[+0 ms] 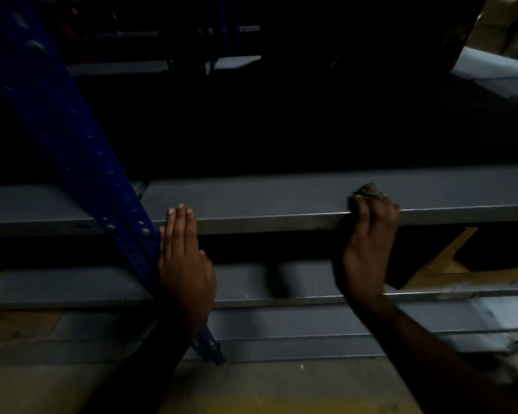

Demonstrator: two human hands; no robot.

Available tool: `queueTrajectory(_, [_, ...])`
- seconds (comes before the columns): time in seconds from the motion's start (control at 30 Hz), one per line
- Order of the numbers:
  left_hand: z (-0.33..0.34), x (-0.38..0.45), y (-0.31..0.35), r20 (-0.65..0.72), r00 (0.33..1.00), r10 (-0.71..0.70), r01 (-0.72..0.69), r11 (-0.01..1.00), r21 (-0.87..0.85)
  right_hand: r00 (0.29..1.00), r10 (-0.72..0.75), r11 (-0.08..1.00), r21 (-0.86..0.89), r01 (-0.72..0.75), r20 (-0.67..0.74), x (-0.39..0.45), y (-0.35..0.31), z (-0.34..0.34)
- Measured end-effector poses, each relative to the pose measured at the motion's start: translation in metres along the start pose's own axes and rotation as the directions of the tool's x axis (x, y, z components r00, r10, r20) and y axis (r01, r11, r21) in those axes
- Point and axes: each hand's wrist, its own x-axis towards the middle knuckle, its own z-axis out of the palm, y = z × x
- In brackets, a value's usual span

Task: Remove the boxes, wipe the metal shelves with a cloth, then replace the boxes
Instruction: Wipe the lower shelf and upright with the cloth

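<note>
Dim storeroom, blue perforated upright (72,138), dusty floor (281,389) below.

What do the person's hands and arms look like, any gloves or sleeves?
Both hands are bare: no gloves, rings or watch show on the left hand or the right hand. The forearms look uncovered too, though the dim light hides detail lower down.

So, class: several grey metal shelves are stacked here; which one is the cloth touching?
The upper grey metal shelf: the right hand holds the crumpled grey-brown cloth on its front edge. The shelves below carry no cloth.
</note>
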Motion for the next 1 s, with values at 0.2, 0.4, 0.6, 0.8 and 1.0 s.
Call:
queueTrajectory(0.2, [-0.013, 0.002, -0.012, -0.007, 0.997, 0.072, -0.071, 0.970, -0.231, 0.950, -0.237, 0.972, 0.056, 0.230, 0.204, -0.025, -0.124, 0.056])
queueTrajectory(0.4, [-0.007, 0.002, 0.002, -0.093, 0.994, 0.062, -0.085, 0.960, -0.267, 0.771, -0.537, 0.837, 0.104, 0.537, 0.341, -0.016, -0.156, 0.071])
queueTrajectory(0.6, [0.009, 0.005, 0.041, -0.064, 0.982, 0.180, -0.187, 0.972, -0.142, 0.772, -0.544, 0.820, 0.012, 0.573, 0.330, 0.006, -0.051, 0.027])
queueTrajectory(0.8, [0.017, 0.009, 0.064, -0.072, 0.973, 0.220, -0.226, 0.969, -0.095, 0.891, -0.344, 0.899, -0.169, 0.404, 0.296, 0.024, 0.088, -0.043])
queueTrajectory(1.0, [0.012, 0.008, 0.055, -0.043, 0.964, 0.261, -0.264, 0.957, -0.119, 0.996, 0.006, 0.972, -0.236, 0.015, 0.085, 0.027, 0.140, -0.078])
